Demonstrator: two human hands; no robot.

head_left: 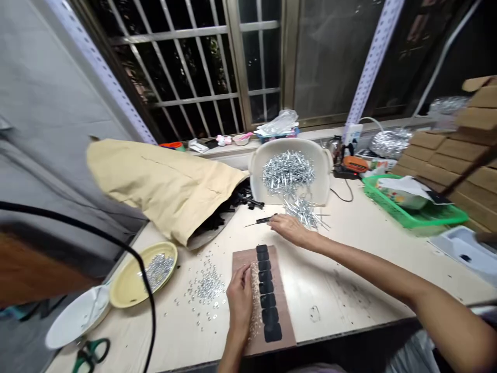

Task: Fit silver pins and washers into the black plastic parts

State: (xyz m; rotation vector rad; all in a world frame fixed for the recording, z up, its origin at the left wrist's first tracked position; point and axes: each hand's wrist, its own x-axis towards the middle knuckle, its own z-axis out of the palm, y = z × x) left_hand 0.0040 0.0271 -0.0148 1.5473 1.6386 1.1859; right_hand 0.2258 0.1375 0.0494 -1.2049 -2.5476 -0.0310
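Note:
My right hand (289,229) reaches over the table with its fingers together. A small black plastic part (264,219) and a thin metal pin show at its fingertips. Just beyond it, long metal pins (305,211) spill from a tilted white tub (322,186). My left hand (240,290) rests at the left side of a brown board (285,316), fingers curled; what they hold, if anything, is hidden. Beside it on the board lie tiny pale bits (255,305) and a column of black square pieces (267,300).
Loose silver washers (209,285) lie left of the board, near a yellow bowl (128,290) of more washers. A paper sack (166,181) spills black parts. Green-handled scissors (91,355), a white dish (73,324), a green basket (411,220) and stacked cardboard boxes (462,160) stand around. A black cable (149,290) crosses the left.

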